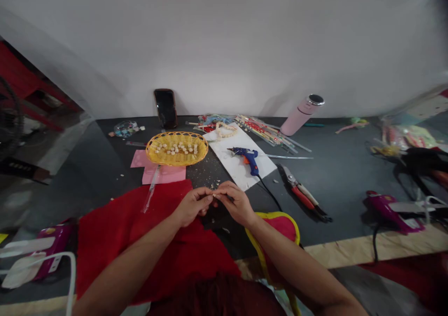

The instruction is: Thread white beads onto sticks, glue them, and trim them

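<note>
Fingertips of my left hand (194, 205) and my right hand (235, 203) meet over the table's front part, pinching a tiny whitish piece (214, 195) between them. Its exact kind is too small to make out. Just beyond my fingers, small pale crumbs (214, 185) lie scattered on the dark surface. A yellow woven basket (150, 156) stands past my left hand, with several small whitish pieces inside. Ahead of my right hand, a blue hot glue gun (249, 159) rests on a white sheet (227, 163). A ring of pale beads (226, 130) lies at that sheet's far end.
Red cloth (140, 232) covers the near left. Pruning shears (303, 192) lie to the right. By the white wall are a phone (165, 108), a pink bottle (301, 115) and bundled sticks (262, 131). Purple devices (394, 212) with cables sit at both sides.
</note>
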{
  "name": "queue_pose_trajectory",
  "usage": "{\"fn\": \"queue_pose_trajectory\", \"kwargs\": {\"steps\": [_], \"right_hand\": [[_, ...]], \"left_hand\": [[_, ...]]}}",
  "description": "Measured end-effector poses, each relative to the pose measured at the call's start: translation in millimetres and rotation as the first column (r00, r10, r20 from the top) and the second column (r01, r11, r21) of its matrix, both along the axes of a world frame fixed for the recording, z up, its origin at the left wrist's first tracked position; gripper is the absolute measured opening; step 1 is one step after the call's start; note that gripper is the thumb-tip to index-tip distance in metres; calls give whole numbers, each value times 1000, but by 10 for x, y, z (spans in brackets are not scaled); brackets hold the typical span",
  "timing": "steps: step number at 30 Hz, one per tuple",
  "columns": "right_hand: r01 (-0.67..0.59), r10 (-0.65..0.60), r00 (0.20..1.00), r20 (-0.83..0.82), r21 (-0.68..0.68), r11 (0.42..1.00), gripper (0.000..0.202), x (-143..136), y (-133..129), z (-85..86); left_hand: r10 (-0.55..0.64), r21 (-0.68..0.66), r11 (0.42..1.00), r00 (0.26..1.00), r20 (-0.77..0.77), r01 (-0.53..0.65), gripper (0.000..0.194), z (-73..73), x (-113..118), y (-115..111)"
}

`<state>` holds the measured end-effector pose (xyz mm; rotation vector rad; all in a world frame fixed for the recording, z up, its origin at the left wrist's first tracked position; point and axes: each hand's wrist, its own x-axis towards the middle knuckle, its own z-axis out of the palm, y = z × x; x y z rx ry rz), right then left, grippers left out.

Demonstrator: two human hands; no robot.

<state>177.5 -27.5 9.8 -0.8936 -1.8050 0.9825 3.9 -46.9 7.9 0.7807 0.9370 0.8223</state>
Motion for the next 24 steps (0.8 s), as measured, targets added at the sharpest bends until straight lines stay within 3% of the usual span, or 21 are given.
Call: {"fn": "queue_pose_trajectory", "kwargs": {"steps": [12,24], "right_hand": [[-40,44,997,69,-48,998,12,21,10,55],[-70,71,993,97,-13,997,13,36,12,70]], "left_hand": [[-47,116,991,989,-139,64,29,23,5,-22],[-36,138,988,980,-195,64,28,-3,6,-38]]}}
